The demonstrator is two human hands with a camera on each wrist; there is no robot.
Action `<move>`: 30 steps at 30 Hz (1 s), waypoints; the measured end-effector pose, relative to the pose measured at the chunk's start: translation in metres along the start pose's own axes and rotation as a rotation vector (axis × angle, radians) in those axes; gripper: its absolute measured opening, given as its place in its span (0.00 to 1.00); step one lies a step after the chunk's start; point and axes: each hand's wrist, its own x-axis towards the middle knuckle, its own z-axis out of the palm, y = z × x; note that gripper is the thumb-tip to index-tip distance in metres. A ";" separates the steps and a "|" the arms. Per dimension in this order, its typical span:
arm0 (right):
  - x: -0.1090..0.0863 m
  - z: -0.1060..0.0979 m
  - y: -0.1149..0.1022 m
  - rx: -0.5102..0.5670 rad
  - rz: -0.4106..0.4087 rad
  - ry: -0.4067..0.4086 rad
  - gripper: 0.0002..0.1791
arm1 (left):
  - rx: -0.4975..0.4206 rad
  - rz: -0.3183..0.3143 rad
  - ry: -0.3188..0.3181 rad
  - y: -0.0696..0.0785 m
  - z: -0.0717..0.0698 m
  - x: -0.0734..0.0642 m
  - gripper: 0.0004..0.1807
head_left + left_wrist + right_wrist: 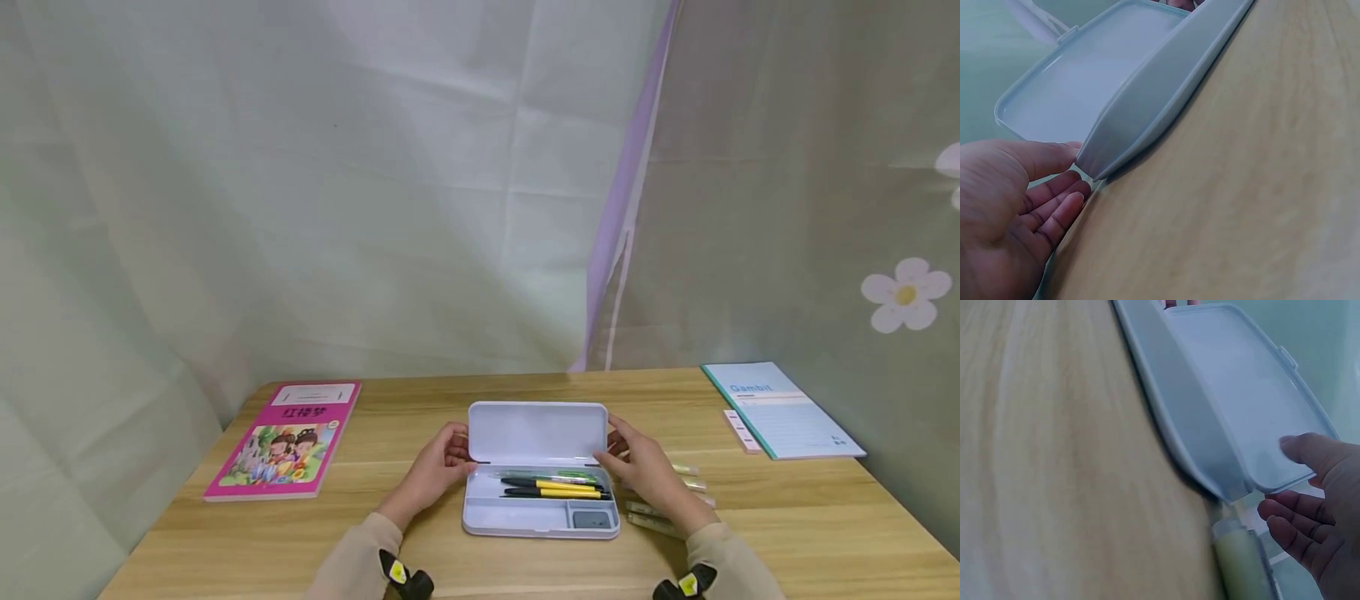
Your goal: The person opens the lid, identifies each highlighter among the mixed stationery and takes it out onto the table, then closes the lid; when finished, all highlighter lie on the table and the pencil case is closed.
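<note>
A white pencil case (514,518) stands with its lid (537,432) raised. Yellow-and-black pens (555,492), a green pen (573,477) and a grey eraser (591,520) lie inside. At the back left corner, my left hand (435,467) holds the case, its thumb against the corner and the other fingers behind. On the opposite side my right hand (647,467) grips the lid's edge; its thumb (1310,450) is over the inner face and the fingers are behind. The right wrist view shows a pale yellow tube-like item (1238,559) below that hand.
Several pale highlighter-like sticks (652,522) lie right of the case, partly under the right forearm. A pink book (285,450) lies at the left. On the right are a blue notebook (787,417) and a small pink-and-white strip (742,432). Curtains (375,208) hang behind the wooden table (285,550).
</note>
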 end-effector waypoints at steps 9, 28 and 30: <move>0.006 -0.012 -0.017 -0.004 -0.051 0.097 0.23 | 0.026 0.025 -0.007 0.002 0.001 -0.003 0.20; 0.034 -0.026 -0.046 -0.074 -0.128 -0.070 0.15 | 0.108 0.042 -0.019 0.002 0.000 -0.003 0.17; 0.033 -0.028 -0.045 -0.053 -0.142 -0.092 0.14 | 0.111 0.040 -0.019 0.002 0.001 -0.003 0.17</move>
